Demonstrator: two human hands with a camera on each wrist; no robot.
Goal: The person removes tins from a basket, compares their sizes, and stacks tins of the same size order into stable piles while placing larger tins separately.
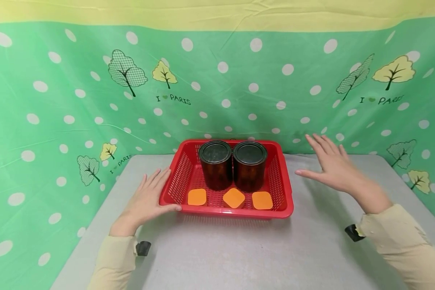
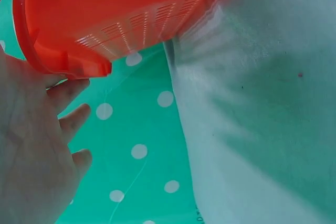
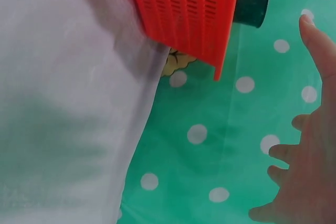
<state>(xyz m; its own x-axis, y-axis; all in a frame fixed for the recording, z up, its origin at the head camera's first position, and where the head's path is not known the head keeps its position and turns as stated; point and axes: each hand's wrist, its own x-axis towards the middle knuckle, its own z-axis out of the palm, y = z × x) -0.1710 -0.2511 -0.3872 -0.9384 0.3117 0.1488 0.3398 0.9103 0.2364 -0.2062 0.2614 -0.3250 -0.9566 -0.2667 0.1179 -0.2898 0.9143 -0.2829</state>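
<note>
A red plastic basket (image 1: 235,212) with perforated sides stands on the table. Inside it, two dark jars with black lids, the left jar (image 1: 217,173) and the right jar (image 1: 249,174), stand upright side by side. Along the basket's front lie three orange rounded-square pieces: left piece (image 1: 197,197), middle piece (image 1: 234,197), right piece (image 1: 262,200). My left hand (image 1: 146,199) is at the basket's front left corner, fingers spread along the rim and thumb by the front edge. Apart from the basket on the right, my right hand (image 1: 333,167) hovers with its fingers extended, holding nothing.
A grey-white cloth (image 1: 221,253) covers the table. Behind and to the left hangs a green polka-dot curtain (image 1: 210,84) with printed trees, close to the basket's back. Black bands, a left band (image 1: 143,248) and a right band (image 1: 354,233), sit at the wrists.
</note>
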